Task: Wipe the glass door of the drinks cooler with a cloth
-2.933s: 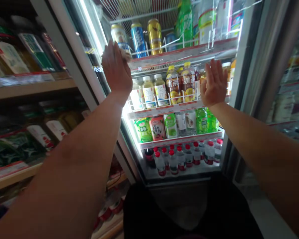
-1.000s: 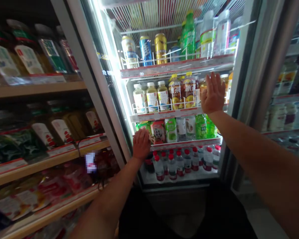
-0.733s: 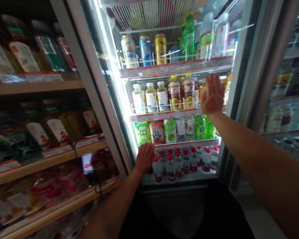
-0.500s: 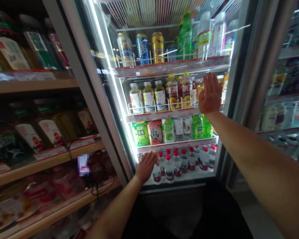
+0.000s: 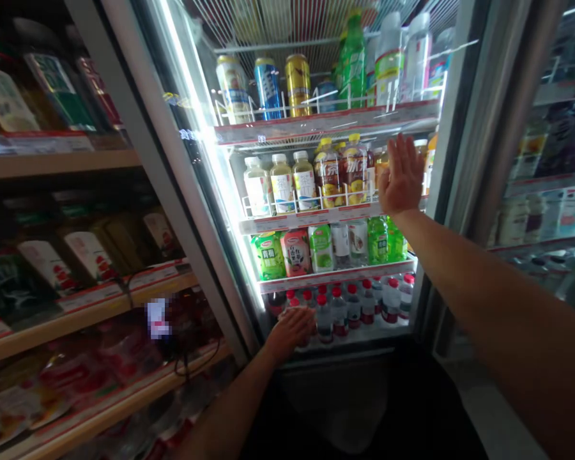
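My left hand (image 5: 290, 332) is low down, pressed against the glass front of a lit drinks cooler (image 5: 453, 160) at the bottom shelf. A pale cloth (image 5: 298, 310) shows under its fingers. Behind the glass there stand several red-capped water bottles (image 5: 364, 303). My right hand (image 5: 401, 176) is raised with fingers stretched flat against the glass, at the level of the tea bottles (image 5: 330, 176). It holds nothing.
Cans (image 5: 268, 80) and green bottles fill the cooler's top shelf, juice bottles (image 5: 297, 252) the third. Wooden store shelves (image 5: 91, 297) with packaged goods run along the left. A second glass-door cooler (image 5: 546, 191) stands to the right.
My left hand has travelled from the top shelf level down the glass to the bottom shelf. My right hand has stayed flat on the glass.
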{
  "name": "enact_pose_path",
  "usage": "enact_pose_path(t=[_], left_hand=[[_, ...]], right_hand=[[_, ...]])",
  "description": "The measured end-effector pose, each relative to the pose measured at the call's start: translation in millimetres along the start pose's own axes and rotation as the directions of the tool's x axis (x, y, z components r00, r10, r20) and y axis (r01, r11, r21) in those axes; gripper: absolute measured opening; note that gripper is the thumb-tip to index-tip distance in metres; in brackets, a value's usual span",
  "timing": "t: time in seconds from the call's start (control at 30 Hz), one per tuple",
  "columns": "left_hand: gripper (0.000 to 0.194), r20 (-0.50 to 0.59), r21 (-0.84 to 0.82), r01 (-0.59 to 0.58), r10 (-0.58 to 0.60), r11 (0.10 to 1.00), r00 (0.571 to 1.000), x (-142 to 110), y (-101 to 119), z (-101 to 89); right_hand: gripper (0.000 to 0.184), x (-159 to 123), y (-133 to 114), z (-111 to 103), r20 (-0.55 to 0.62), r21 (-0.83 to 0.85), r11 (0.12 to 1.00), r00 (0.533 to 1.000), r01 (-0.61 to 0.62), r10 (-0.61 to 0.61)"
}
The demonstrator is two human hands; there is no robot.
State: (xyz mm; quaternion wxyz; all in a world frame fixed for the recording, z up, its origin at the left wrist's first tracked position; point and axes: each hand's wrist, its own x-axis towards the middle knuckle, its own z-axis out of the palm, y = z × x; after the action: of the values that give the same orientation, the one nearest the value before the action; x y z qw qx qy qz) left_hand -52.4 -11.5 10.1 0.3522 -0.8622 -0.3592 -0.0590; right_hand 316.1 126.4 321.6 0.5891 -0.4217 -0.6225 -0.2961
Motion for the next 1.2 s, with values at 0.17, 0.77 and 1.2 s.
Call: enact_pose_path(t=[0.17, 0.77, 1.2], left_hand=[[0.044, 0.033, -0.051, -0.161, 0.163, 0.986, 0.986, 4.9, -0.2, 2.2], [0.042, -0.08, -0.135, -0.3, 0.291, 0.944, 0.953, 82.3, -29.9, -48.7], [0.027, -0.374, -0.092, -0.156, 0.111, 0.984, 0.921, 140.5, -86.8, -122.6]], right_hand=[[0.067, 0.4, -2.7, -2.8, 0.022, 0.015, 1.0, 1.0, -0.018, 0.017], [0.068, -0.2, 0.5, -0.5, 0.024, 0.01, 1.0, 1.0, -0.015, 0.015], [0.059, -2.8, 2.4, 3.5, -0.012, 0.142, 0.99, 1.0, 0.025, -0.023]])
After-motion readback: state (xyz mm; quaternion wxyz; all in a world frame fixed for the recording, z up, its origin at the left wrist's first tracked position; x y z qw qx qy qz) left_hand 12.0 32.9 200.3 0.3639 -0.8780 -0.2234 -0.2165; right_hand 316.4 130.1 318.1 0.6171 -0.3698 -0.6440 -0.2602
